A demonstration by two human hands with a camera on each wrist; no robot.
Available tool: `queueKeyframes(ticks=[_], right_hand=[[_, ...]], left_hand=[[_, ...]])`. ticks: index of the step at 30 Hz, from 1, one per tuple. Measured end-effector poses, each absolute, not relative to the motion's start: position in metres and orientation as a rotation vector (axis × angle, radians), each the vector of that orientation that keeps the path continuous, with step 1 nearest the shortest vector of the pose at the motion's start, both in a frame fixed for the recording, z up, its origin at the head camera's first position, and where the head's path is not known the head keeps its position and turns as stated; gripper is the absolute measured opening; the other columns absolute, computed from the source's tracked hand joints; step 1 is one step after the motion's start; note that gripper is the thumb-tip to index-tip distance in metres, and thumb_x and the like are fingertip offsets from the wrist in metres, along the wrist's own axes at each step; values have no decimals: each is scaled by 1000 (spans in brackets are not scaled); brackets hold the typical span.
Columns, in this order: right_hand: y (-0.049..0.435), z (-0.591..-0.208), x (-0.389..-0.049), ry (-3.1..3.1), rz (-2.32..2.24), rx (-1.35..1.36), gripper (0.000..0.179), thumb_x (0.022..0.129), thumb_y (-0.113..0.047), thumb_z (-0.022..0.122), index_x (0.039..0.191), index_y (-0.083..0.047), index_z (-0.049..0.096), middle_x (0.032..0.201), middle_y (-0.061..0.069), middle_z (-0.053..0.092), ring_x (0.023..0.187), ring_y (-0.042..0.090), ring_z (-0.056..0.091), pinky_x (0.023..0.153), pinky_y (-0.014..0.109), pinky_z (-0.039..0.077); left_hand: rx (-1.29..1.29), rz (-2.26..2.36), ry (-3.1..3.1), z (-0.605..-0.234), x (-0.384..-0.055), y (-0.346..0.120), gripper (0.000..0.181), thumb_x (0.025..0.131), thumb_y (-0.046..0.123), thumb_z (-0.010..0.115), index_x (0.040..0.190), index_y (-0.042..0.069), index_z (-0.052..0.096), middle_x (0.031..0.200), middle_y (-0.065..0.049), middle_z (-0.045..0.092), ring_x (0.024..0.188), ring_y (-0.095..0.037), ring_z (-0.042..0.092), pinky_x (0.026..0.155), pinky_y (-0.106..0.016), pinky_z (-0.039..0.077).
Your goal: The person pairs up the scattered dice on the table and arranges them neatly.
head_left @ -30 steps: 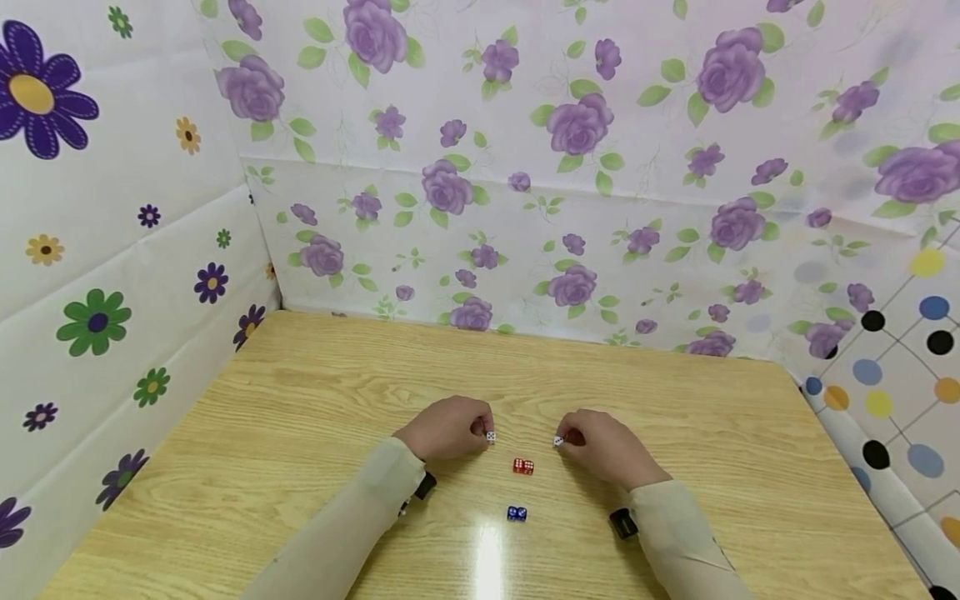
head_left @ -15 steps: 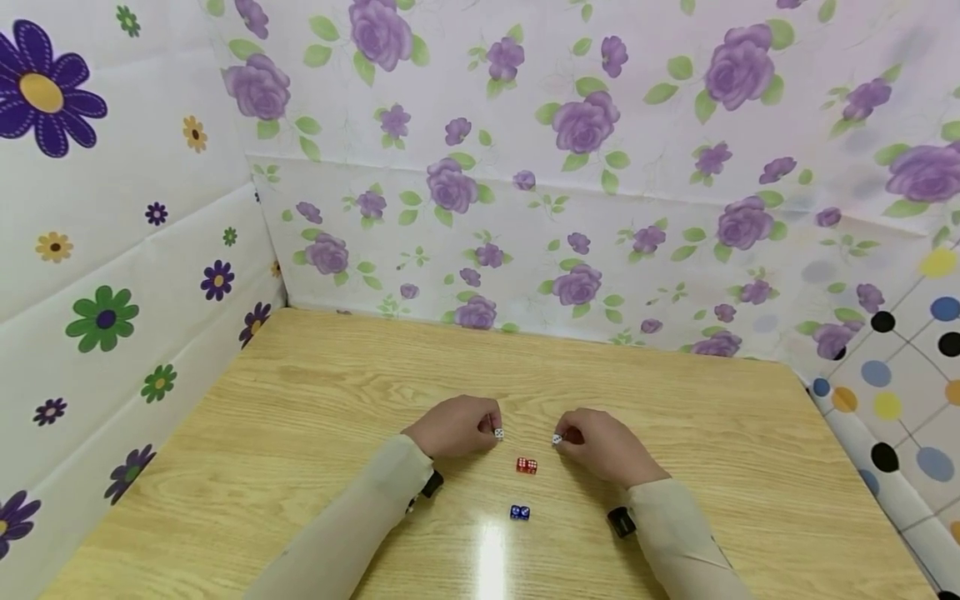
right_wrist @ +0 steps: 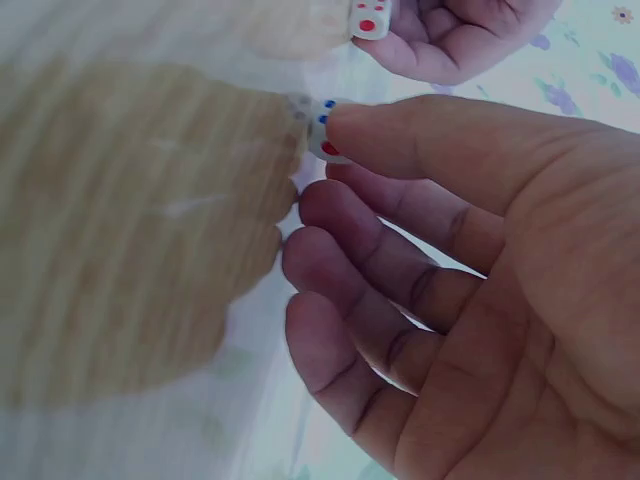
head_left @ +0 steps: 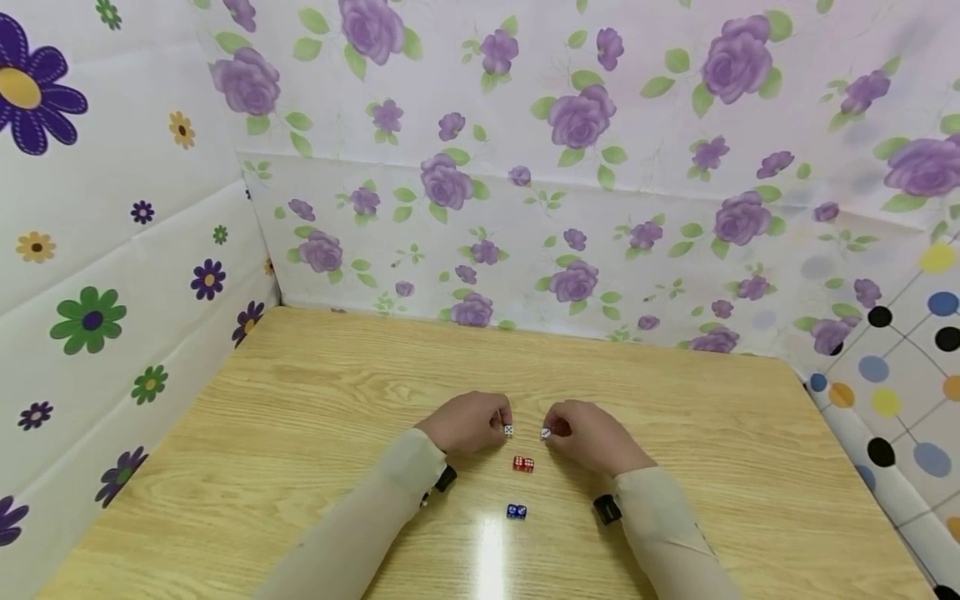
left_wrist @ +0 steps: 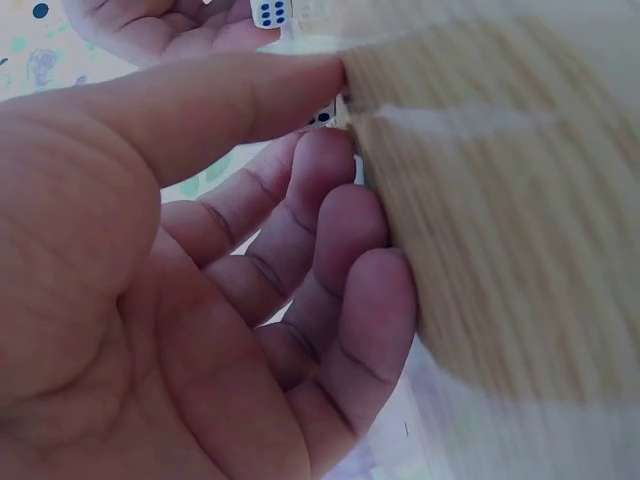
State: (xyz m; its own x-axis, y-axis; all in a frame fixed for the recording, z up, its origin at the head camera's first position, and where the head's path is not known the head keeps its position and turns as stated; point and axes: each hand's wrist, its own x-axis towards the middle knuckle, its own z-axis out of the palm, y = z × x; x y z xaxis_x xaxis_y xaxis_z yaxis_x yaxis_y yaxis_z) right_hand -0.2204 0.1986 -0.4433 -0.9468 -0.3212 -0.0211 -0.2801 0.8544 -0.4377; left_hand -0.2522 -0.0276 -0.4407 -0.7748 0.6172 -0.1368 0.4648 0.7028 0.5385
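My left hand [head_left: 467, 422] pinches a white die [head_left: 508, 431] between thumb and forefinger, low over the table. In the left wrist view the thumb [left_wrist: 250, 100] hides most of that die. Facing it, my right hand [head_left: 594, 435] pinches another white die [head_left: 545, 433]; blue and red pips show on this die [right_wrist: 325, 130] in the right wrist view. A small gap separates the two white dice. Nearer to me, two red dice [head_left: 523, 464] sit side by side on the table. Closer still lies a pair of blue dice [head_left: 517, 512], also touching.
The wooden table [head_left: 337, 375] stretches out on both sides of the hands. A floral sheet [head_left: 517, 200] rises along its back edge, with patterned sheets at left and right. Each wrist carries a small black device [head_left: 607, 508]. Glare lies on the table's near part.
Both hands have drawn toward each other, the left moving right and the right moving left, each carrying its white die. The red and blue dice stay in place.
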Motion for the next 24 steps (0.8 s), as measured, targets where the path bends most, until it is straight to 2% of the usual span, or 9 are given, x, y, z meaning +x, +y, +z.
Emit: queueKeyframes(ticks=[8,17,24], right_hand=[[196,-440,-220,2916,-615,-484,7,83,-20,72,85,-19,66,77,-10,56,71,9,51,70,31,44],[194,-440,-218,2927,-607,-443,10,83,-20,73,80,-20,64,74,-7,53,68,11,48,65,30,42],[192,-442,-219,2928,-601,-456,11,84,-21,73,77,-22,64,73,-8,53,67,10,48,65,30,42]], left_hand=[[834,684,2617,-437,-251,-20,14,82,20,71,92,20,61,75,9,59,65,-8,53,63,-27,45],[855,640,2653,-435,-250,-22,8,83,20,70,86,20,62,74,10,58,65,-8,53,63,-27,45],[869,668,2650,-434,-250,-28,6,85,20,68,87,20,63,75,11,59,66,-8,54,64,-27,45]])
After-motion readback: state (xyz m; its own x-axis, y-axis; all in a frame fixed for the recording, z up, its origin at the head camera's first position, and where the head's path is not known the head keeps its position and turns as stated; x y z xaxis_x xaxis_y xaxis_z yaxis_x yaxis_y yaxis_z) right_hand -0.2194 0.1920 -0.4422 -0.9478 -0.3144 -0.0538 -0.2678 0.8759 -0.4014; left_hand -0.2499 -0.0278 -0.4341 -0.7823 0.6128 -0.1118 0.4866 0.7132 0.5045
